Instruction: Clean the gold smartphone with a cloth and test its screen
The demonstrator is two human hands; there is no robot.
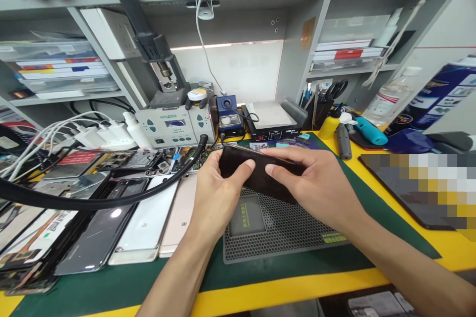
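Observation:
Both my hands hold a black phone tilted above a grey honeycomb work pad. My left hand grips its left end, thumb pressed on the dark face. My right hand wraps over the right side, thumb on the face close to the left thumb, fingers curled along the top edge. The pad lies on a green mat.
Several phones lie in a row at left, among them a pink one and a white one. A thick black hose crosses them. A rework station, a hot plate, a yellow bottle and a tablet stand around.

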